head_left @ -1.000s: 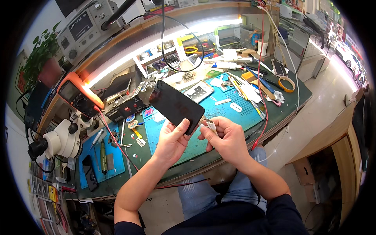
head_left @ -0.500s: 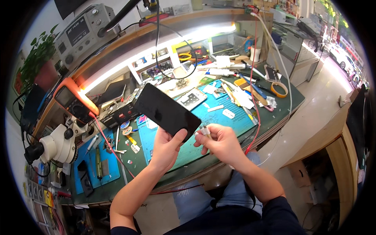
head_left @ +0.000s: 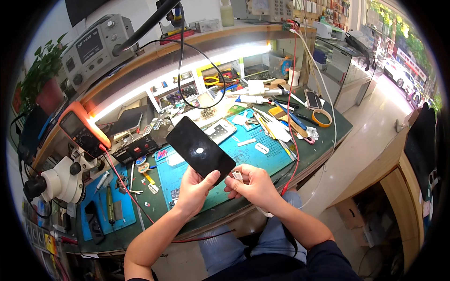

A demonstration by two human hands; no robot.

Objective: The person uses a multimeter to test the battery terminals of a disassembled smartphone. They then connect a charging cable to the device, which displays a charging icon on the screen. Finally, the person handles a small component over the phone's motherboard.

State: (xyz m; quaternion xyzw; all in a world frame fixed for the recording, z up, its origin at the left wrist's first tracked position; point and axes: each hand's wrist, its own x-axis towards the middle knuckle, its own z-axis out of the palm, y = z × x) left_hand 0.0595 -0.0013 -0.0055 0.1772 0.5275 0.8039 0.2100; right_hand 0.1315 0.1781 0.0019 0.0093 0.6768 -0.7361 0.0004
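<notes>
A black smartphone lies tilted in my left hand, screen up, with the thumb over its lower end. A small white mark glows in the middle of the dark screen. Beside the phone's lower right corner, my right hand pinches the white plug of a cable. Whether the plug sits in the phone's port, I cannot tell. Part of the white cable shows below that hand. Under both hands is a blue work mat.
An orange multimeter and a white microscope stand on the left. Tweezers, brushes and tools crowd the back, near a roll of tape. A black cable loop hangs over the bench. A red lead crosses the right side.
The phone's screen was fully dark and now has a white mark lit. The view has shifted slightly. Both hands remain close together at the phone's lower end.
</notes>
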